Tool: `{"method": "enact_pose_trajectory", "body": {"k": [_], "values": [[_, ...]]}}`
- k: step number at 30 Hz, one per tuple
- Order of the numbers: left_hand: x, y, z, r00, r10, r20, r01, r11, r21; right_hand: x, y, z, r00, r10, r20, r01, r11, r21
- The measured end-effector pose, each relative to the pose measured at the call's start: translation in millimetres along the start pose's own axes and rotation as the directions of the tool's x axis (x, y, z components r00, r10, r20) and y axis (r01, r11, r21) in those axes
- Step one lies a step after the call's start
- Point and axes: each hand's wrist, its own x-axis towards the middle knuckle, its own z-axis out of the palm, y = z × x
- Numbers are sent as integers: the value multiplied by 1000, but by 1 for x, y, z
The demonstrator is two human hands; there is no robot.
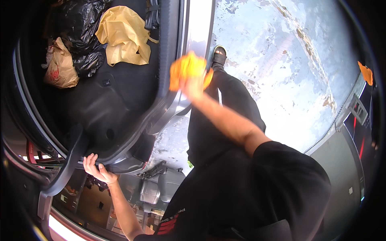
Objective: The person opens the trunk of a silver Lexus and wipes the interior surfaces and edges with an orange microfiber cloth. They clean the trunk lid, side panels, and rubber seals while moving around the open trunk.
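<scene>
Two hands show. The right hand (193, 86) holds one orange cloth (187, 70), bunched under its palm, at the silver sill (199, 26) along the trunk's edge. Motion blurs this hand; its fingers close on the cloth, but most of them cannot be told apart, and how firmly the cloth meets the sill is unclear. The left hand (100, 170) rests on the rim of the trunk (132, 86), holding no loose item. Its fingers are a little apart, the thumb set well away from them; the part of the grip below the rim is hidden. One dark curved bar (72, 160) rises just beside it.

In the trunk lie one yellow bag (122, 36), slumped, and one brown paper bag (62, 70), crumpled. Black plastic (86, 24) lies behind and between them, whether one sack or several cannot be told, and the picture's dark rim swallows part of it. One shoe (219, 56) shows on the worn floor (277, 80); the other is out of sight. A second orange piece (366, 73) shows at the far right. Two grey seat-like shapes (150, 190) near the lower edge are hard to make out.
</scene>
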Motion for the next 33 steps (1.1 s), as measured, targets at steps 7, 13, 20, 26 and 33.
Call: {"method": "enact_pose_trajectory", "body": {"k": [7, 13, 20, 26, 33], "values": [[10, 15, -4, 999, 0, -52, -2, 1000, -26, -58, -73, -72, 509, 70, 858, -428, 885, 182], [13, 146, 2, 994, -32, -108, -23, 879, -476, -2, -137, -198, 480, 27, 877, -866, 176, 468], [17, 248, 116, 624, 426, 654, 759, -135, -637, 48, -145, -327, 745, -30, 666, -307, 872, 382], [69, 278, 52, 683, 474, 556, 592, 87, -802, 80, -145, -405, 581, 120, 805, -726, 524, 446], [178, 345, 46, 683, 729, -40, 676, -652, -342, 172, -107, -491, 758, 175, 629, -638, -5, 770]]}}
